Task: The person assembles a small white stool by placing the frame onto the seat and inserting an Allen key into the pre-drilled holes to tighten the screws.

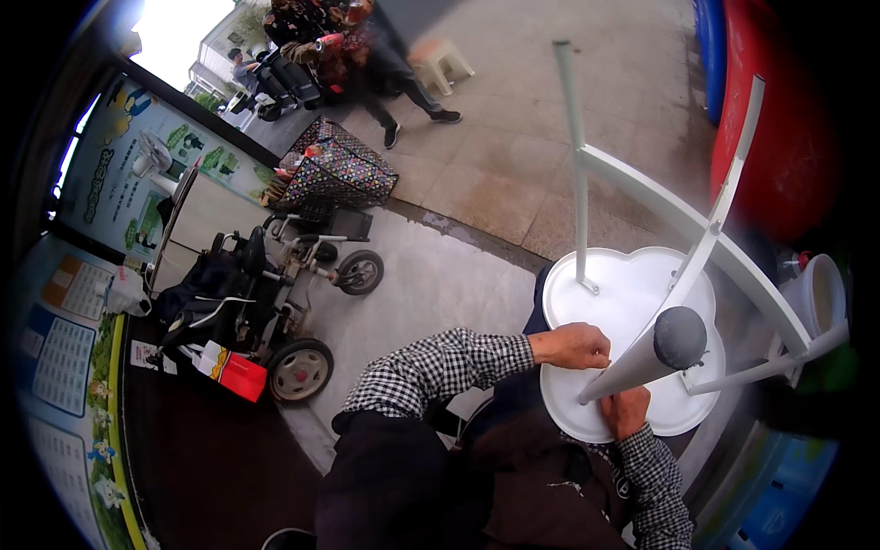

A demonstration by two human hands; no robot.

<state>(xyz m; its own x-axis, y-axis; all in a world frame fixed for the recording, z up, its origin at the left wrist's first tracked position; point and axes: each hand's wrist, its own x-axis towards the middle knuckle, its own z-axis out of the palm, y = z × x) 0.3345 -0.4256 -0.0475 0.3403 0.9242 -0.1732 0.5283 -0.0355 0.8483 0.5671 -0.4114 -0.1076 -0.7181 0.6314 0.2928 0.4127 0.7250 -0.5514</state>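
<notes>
Upside down across my lap lies a white stool [600, 284] with a lobed, clover-like seat. Its metal legs point up, joined by a curved brace [660, 197]. The nearest leg [632, 365] rises toward me and ends in a dark grey rubber foot [679, 338]. My left hand [576, 346] is closed beside the base of that leg, over the seat's underside; anything pinched in it is too small to make out. On the other side of the same leg, my right hand [626, 411] is curled closed at the seat, its fingertips partly hidden.
Left of me stands a small wheeled scooter [275, 284] with a red-and-white box [240, 371] beside it. Behind it sits a patterned bag [335, 165]. A person [344, 55] stands near a cream plastic stool [442, 62]. A large red container [770, 119] and a white bucket [819, 295] are on the right.
</notes>
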